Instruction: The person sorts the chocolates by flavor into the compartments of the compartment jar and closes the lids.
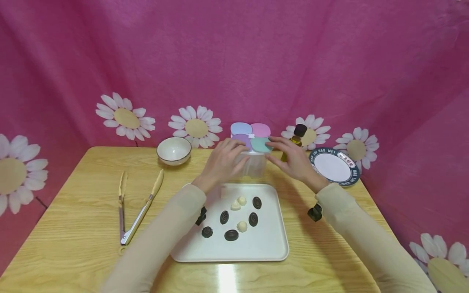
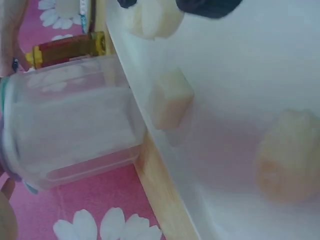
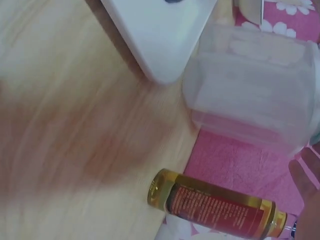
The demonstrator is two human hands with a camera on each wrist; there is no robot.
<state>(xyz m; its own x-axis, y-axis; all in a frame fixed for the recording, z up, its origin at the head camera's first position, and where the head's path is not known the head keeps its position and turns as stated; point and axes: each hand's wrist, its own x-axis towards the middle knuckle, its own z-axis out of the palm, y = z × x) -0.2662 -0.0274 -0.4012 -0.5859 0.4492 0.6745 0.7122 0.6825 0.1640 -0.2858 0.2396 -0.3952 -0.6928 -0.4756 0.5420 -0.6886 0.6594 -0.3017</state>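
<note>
A clear plastic container (image 1: 255, 166) stands behind the tray, its lid made of blue, pink, purple and green (image 1: 261, 145) flaps. My left hand (image 1: 222, 159) is at the lid's left side, fingers over the purple flap and thumb lower down by the wall. On the other side my right hand (image 1: 293, 159) reaches in with fairly straight fingers, fingertips at the green flap's edge and thumb beside the rim. Both wrist views show the container's see-through body (image 2: 75, 120), with nothing distinct inside.
In front lies a white tray (image 1: 269, 246) with several dark chocolates (image 1: 253, 219) and white chocolates (image 1: 242, 226). Metal tongs (image 1: 141, 215) lie left, below a white bowl (image 1: 174, 151). An oil bottle (image 3: 217, 205) and a dark-rimmed plate (image 1: 354, 179) stand right. A pink cloth hangs behind.
</note>
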